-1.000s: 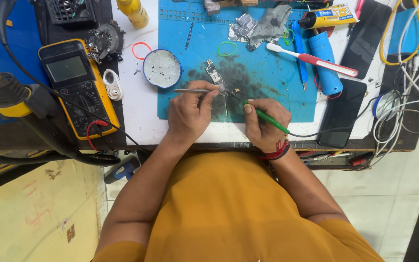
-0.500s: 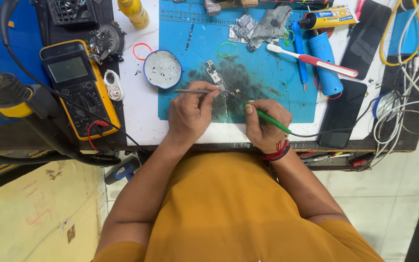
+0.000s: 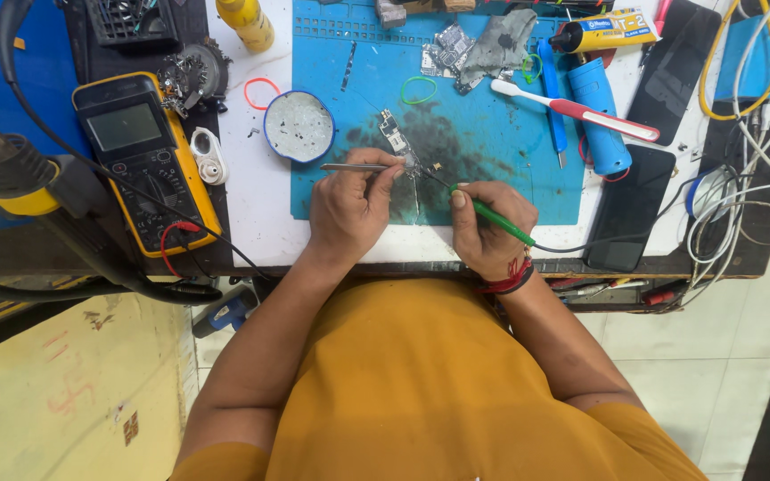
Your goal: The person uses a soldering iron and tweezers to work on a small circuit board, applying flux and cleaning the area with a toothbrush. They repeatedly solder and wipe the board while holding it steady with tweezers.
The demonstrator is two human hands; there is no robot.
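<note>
My left hand [image 3: 348,209] grips metal tweezers [image 3: 349,167] whose tips reach toward a small circuit board [image 3: 396,138] lying on the blue work mat [image 3: 492,178]. My right hand [image 3: 485,227] holds a green-handled soldering iron [image 3: 492,216], its tip pointing up-left at the spot by the tweezers' tips. A black cable [image 3: 581,245] runs from the iron to the right. Both hands rest on the near edge of the mat, close together.
A yellow multimeter [image 3: 140,160] lies at left, beside a round blue-rimmed dish [image 3: 299,126]. A toothbrush [image 3: 572,110], blue cylinder tool [image 3: 599,116], glue tube [image 3: 603,31], two dark phones [image 3: 630,209] and tangled cables [image 3: 741,205] crowd the right. A yellow bottle [image 3: 247,22] stands at the back.
</note>
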